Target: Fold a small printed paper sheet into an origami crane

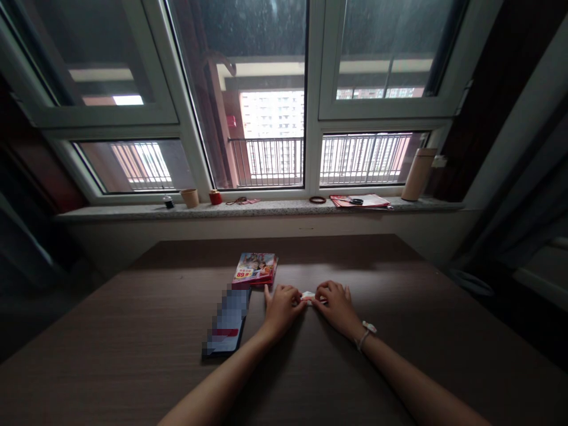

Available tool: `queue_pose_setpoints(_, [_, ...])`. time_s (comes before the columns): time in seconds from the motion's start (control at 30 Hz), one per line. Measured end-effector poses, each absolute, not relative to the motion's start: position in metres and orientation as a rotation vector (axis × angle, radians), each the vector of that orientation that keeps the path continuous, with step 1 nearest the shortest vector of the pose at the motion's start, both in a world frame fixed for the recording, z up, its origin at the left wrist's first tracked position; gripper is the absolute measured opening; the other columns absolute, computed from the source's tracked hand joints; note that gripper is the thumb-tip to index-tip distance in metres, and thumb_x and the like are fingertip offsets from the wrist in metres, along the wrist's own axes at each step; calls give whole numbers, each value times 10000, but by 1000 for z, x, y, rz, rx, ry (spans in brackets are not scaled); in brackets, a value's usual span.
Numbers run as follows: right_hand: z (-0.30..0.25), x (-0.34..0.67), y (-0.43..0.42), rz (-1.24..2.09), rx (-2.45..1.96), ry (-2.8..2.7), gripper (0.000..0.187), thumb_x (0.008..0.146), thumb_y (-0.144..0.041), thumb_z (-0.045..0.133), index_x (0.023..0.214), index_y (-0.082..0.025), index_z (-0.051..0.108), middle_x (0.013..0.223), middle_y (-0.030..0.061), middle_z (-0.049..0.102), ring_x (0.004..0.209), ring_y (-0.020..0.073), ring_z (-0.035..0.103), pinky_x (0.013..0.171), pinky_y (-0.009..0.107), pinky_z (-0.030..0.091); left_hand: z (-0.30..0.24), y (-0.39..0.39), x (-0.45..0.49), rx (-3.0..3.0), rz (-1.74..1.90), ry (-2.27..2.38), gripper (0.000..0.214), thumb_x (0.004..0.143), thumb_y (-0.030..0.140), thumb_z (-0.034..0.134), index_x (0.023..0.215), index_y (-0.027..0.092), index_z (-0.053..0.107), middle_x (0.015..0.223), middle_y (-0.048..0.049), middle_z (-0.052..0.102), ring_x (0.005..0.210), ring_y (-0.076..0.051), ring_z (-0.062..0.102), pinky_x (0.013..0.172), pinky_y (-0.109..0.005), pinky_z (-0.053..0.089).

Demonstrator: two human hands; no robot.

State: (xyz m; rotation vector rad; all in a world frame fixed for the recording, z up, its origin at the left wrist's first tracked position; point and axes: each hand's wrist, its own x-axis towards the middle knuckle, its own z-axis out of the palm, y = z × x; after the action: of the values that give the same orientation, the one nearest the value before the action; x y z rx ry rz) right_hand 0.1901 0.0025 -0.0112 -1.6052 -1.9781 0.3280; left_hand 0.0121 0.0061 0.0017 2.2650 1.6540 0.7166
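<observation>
Between my two hands, low over the brown table (146, 331), is a small folded piece of paper (307, 297), white with orange-red markings. My left hand (284, 306) pinches its left end with thumb and fingers. At the right end, my right hand (336, 305) grips it the same way, and a bracelet (364, 336) circles that wrist. Fingers cover both ends of the paper, so its full shape is hidden. Left of my left hand lies a phone (228, 322) with its screen lit. Just beyond the phone sits a stack of colourful printed leaflets (255, 268).
A stone windowsill (275, 207) runs behind the table. On it stand a tan bottle (418, 174), a brown cup (190, 198), a small red jar (215, 197) and a small dark bottle (168, 202). Scissors (355, 202) lie on red papers (375, 202), near a dark ring (318, 200).
</observation>
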Motion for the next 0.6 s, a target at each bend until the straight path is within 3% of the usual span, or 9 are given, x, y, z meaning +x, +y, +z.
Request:
queue_pose_setpoints(0.17, [-12, 191, 1, 331, -1579, -1981, 187, 859, -420, 550, 826, -260, 641, 1078, 28, 593, 1111, 239, 479, 1070, 590, 156, 2, 5, 9, 2329, 668, 1609, 171, 863, 426, 569, 963, 340, 678, 1010, 14, 688, 1063, -223, 522, 1071, -648, 12])
queue_pose_setpoints(0.6, [-14, 192, 4, 357, -1592, -1963, 206, 850, -445, 556, 803, -268, 651, 1093, 18, 593, 1124, 241, 465, 1072, 585, 149, 2, 8, 7, 2289, 624, 1593, 159, 851, 438, 586, 899, 376, 725, 1108, 19, 670, 1107, -243, 497, 1051, -697, 1])
